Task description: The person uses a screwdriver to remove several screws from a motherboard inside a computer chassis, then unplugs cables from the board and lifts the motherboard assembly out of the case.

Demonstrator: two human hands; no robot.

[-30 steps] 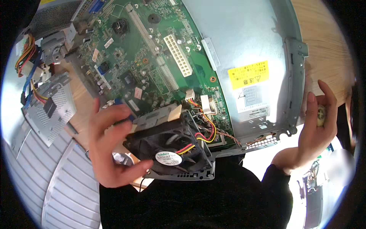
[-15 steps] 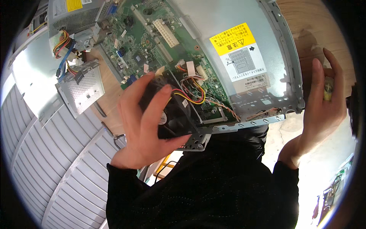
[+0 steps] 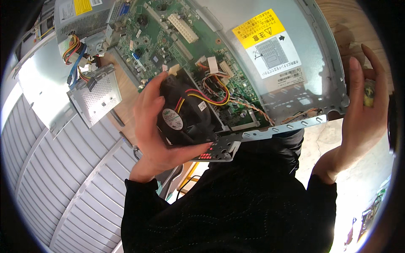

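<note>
An opened computer case (image 3: 316, 55) holds a green circuit board (image 3: 152, 38). My left hand (image 3: 156, 130) grips a black square fan (image 3: 185, 118) at the case's lower left, with fingertips on its upper left side and thumb by its lower edge. Red, yellow and black wires (image 3: 223, 92) run from the fan toward the board. My right hand (image 3: 363, 105) is at the case's right side, its fingers curled round a small yellow object (image 3: 368, 95), perhaps a tool handle, partly hidden. A warning label (image 3: 270, 44) lies on the bare metal.
The case rests on a wooden table (image 3: 341, 17). At the left are a metal power supply (image 3: 78, 19) with bundled cables (image 3: 74, 50), a perforated bracket (image 3: 95, 97) and a pale panel (image 3: 38, 101). A pale floor (image 3: 312, 147) shows below the table's edge.
My left hand has moved up and right onto the fan and closed on it. My right hand has risen in the picture with the yellow object, and the view of the case has shifted.
</note>
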